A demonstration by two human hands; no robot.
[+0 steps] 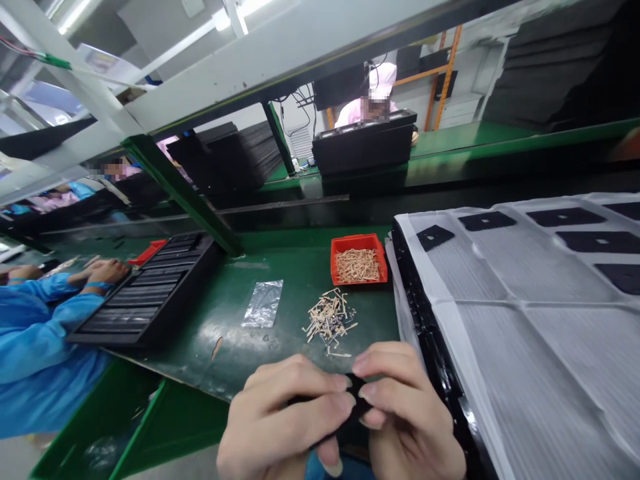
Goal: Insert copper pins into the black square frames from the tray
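Close to me, at the front of the green bench, my left hand [293, 415] and my right hand [406, 407] both grip a small flat black piece [356, 387]. Thumbs and fingertips pinch it from either side, and most of it is covered by the fingers. Just beyond the hands lies a loose pile of small tan, bent strips [327, 317] mixed with dark bits. Behind that pile, a red bin [359, 280] holds many more such strips.
A clear plastic bag [263, 303] lies on the green bench [210, 333]. At right, a white padded sheet [480, 333] bears several black pieces [487, 221]. A black tray [125, 340] stands left, beside a co-worker's blue sleeves [55, 320]. Another person [383, 80] sits opposite.
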